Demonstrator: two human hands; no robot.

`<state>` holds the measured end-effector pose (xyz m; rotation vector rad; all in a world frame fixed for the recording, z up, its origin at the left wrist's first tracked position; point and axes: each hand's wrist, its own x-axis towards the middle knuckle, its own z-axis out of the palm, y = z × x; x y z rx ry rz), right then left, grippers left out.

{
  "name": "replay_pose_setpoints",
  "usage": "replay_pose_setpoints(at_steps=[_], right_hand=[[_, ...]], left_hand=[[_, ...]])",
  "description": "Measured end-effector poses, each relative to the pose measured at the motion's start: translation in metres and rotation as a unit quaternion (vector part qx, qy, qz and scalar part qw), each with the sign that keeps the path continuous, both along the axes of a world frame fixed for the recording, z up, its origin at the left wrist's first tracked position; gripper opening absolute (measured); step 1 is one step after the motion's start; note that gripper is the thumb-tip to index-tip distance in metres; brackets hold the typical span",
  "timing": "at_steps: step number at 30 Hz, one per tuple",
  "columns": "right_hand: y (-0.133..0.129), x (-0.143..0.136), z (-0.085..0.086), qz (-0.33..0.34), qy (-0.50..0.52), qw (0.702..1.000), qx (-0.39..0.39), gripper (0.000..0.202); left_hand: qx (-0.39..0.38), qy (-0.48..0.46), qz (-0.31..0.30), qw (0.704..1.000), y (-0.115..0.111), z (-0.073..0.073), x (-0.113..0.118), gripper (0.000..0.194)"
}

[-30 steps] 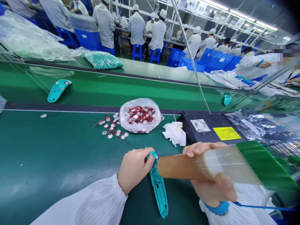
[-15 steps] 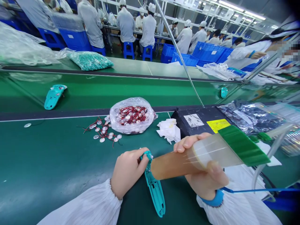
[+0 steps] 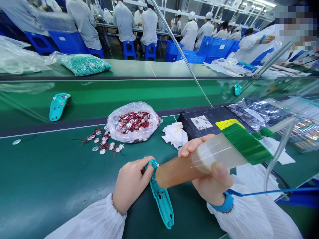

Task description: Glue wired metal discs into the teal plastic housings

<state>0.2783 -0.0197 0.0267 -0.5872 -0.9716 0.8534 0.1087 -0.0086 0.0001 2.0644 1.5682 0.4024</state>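
My left hand (image 3: 133, 184) is closed on the upper end of a long teal plastic housing half (image 3: 163, 204), thumb and fingers pinching its rim. The housing lies on the green bench with its hollow side up. My right hand (image 3: 211, 181) is wrapped round a large dispensing syringe (image 3: 176, 169) with brown contents, a clear upper part and a green cap. The syringe slants, its lower end over the housing's upper part near my left fingertips; its tip is hidden. Beyond the hands, a clear bag (image 3: 134, 122) holds small metal discs with red wires.
Several loose wired discs (image 3: 102, 151) lie left of the bag. Crumpled white tissue (image 3: 175, 135) and a black box (image 3: 199, 122) stand to its right. More teal housings (image 3: 58, 107) rest on the green conveyor (image 3: 149, 94). A metal pole (image 3: 185, 58) slants across; co-workers sit beyond.
The view has shifted slightly, so most things sit further left in the picture. Both hands keep their grips, and the syringe stays over the upper part of the housing.
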Motion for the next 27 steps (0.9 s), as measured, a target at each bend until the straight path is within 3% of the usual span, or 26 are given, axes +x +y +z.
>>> replay_pose_setpoints(at_steps=[10,27], right_hand=[[0.003,0.010,0.002,0.056,-0.066,0.996,0.023,0.031],[0.005,0.008,0.004,0.031,-0.054,0.998,0.005,0.030]], left_hand=[[-0.013,-0.005,-0.010,1.000,0.000,0.003,0.001,0.034],[-0.003,-0.011,-0.003,1.000,0.000,0.001,0.001,0.033]])
